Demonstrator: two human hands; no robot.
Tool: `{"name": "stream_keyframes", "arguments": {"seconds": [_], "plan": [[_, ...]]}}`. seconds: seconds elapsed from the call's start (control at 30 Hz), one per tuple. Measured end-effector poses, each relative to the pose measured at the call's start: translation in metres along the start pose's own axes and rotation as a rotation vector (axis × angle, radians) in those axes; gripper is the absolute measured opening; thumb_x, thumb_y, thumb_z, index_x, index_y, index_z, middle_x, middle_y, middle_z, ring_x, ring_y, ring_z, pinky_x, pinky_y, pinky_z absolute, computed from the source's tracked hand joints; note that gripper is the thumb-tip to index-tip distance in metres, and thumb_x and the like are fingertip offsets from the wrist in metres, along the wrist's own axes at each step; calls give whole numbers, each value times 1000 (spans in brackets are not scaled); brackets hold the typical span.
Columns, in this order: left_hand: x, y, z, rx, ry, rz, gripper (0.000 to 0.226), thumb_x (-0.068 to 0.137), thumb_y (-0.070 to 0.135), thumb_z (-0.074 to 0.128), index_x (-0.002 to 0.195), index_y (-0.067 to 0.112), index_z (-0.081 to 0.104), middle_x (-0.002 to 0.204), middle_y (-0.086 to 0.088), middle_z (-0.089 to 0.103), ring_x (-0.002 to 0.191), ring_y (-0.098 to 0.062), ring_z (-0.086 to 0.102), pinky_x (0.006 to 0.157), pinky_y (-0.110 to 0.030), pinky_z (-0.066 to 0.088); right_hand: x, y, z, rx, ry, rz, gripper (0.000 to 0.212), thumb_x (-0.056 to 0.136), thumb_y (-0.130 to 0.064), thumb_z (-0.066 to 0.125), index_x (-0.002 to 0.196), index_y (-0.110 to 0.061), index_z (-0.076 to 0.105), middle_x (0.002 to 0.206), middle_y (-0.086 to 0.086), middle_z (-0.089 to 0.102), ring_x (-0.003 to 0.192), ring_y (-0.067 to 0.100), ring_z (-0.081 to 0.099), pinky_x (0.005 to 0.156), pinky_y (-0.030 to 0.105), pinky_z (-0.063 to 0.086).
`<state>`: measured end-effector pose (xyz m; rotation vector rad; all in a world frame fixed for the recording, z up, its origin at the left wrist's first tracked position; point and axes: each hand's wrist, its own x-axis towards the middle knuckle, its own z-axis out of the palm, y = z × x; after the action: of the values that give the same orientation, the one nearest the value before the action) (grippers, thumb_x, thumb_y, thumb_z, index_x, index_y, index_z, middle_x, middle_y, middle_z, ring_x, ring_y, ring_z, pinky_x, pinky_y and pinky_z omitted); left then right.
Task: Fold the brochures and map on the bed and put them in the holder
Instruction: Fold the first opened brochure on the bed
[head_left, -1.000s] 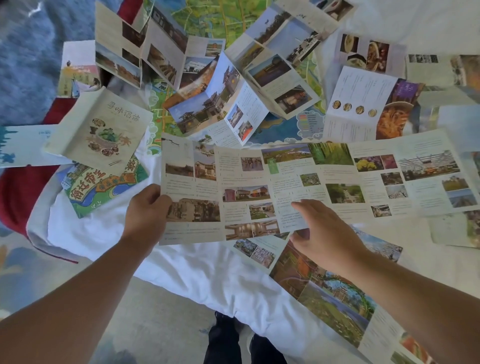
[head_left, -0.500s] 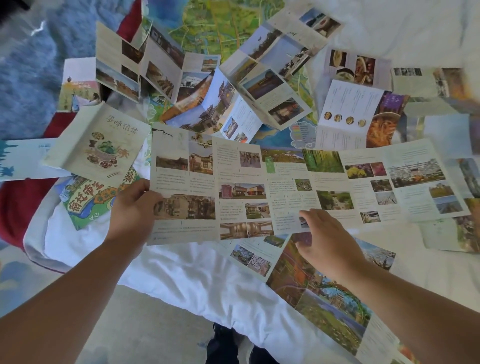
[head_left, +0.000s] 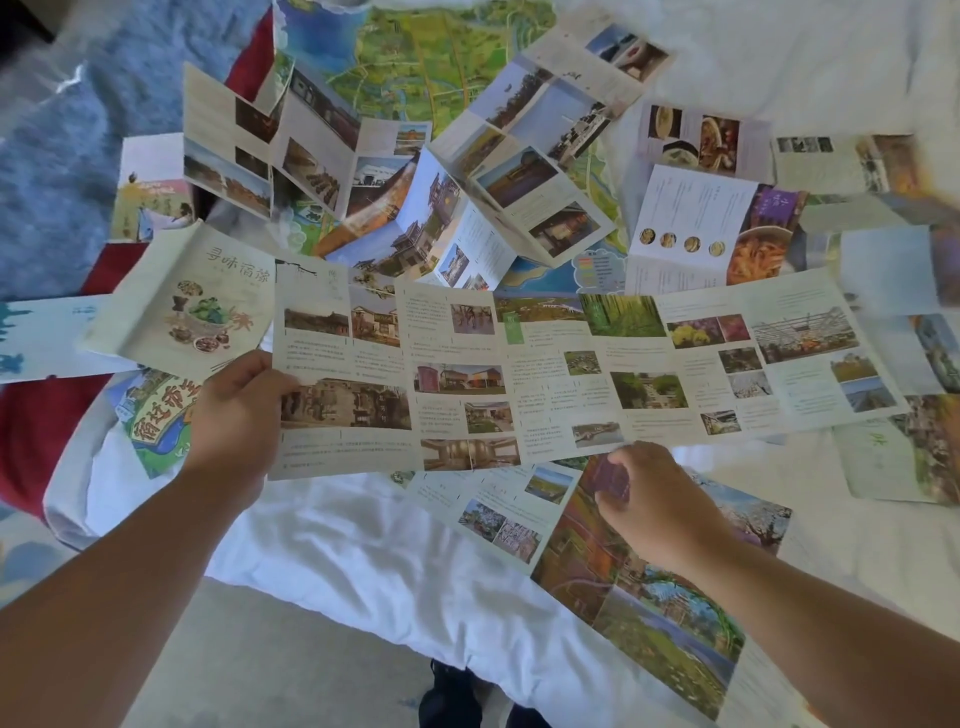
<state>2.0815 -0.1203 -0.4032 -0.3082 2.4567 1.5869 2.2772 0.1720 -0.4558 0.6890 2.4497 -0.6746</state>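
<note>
I hold a long unfolded brochure (head_left: 571, 364) with photos and text spread flat above the white bed (head_left: 337, 545). My left hand (head_left: 234, 415) grips its left end, thumb on top. My right hand (head_left: 654, 499) is at its lower edge near the middle, fingertips tucked under the paper. The big green and blue map (head_left: 415, 62) lies open at the back, partly covered by two zigzag brochures (head_left: 311, 156) (head_left: 519, 182). No holder is visible.
A cream food booklet (head_left: 192, 301) and a green cartoon leaflet (head_left: 156, 415) lie left of my left hand. A landscape brochure (head_left: 649, 613) lies under my right arm, with food leaflets (head_left: 717, 228) at right. A red cloth (head_left: 41, 415) and blue carpet (head_left: 62, 156) are at left.
The brochure has shifted a little left and toward me. My right hand slid from on top of the sheet down to its lower edge. My left hand keeps its grip.
</note>
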Motion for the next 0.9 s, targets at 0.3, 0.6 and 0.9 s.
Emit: {"name": "stream_keyframes", "arguments": {"seconds": [0.3,0.6,0.9], "plan": [[2,-2,2,46,26,-1,30,85,9,51,65,26,65,59,18,65,44,4,53,40,-16,40,9,3,-5,231,-7,129,65,97,-41,53,151,-21,22,96,10,56,56,8,54,48,24,34],[3,-1,9,75,25,-16,27,86,8,51,69,23,65,60,17,67,44,4,56,40,-15,41,30,3,0,823,36,380,60,95,-44,56,147,-25,34,103,-1,60,87,18,62,82,41,56],[2,-2,10,110,9,-17,28,85,11,51,69,29,67,64,15,68,47,4,57,54,-24,42,44,6,-10,1643,224,633,25,98,-18,57,123,-11,57,120,12,64,105,22,65,81,33,54]]}}
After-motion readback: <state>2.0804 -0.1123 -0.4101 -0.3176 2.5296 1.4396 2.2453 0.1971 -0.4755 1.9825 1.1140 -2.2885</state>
